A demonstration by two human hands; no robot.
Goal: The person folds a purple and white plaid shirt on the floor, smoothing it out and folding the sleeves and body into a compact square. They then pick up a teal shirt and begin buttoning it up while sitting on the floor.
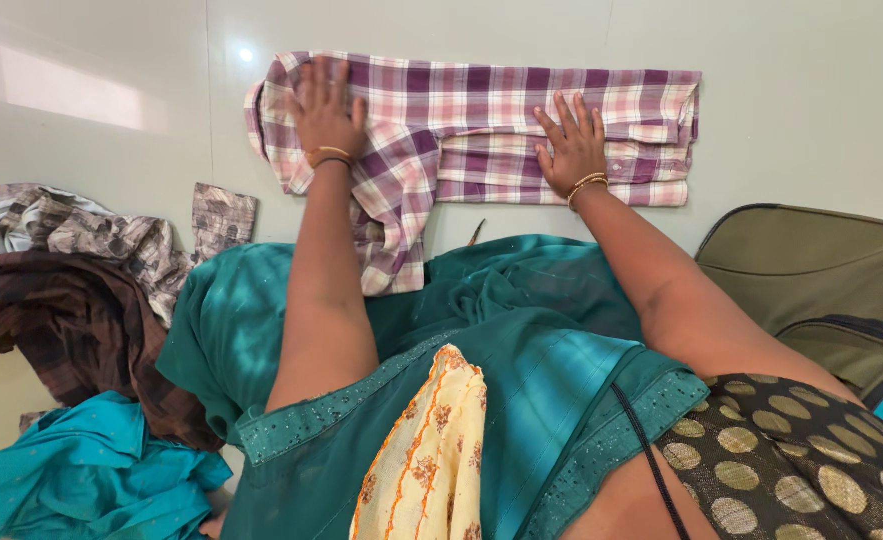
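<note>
Plaid shirt point(482, 130) lies lengthwise left-to-right on the floor point(812, 80); left hand point(327, 110) and right hand point(574, 150) press it, fingers flat and open.

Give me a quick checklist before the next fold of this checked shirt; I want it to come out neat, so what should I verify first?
1. Left hand flat on the checked shirt, near its left end: ok.
2. Right hand flat on the shirt, right of middle: ok.
3. Shirt lies as an even band on the floor: not ok; a loose part hangs down toward the teal garment.
4. Right edge squared up: ok, it looks straight.
5. Shirt apart from the pile of clothes at the left: ok.
6. Buttons fastened: cannot tell.
</note>
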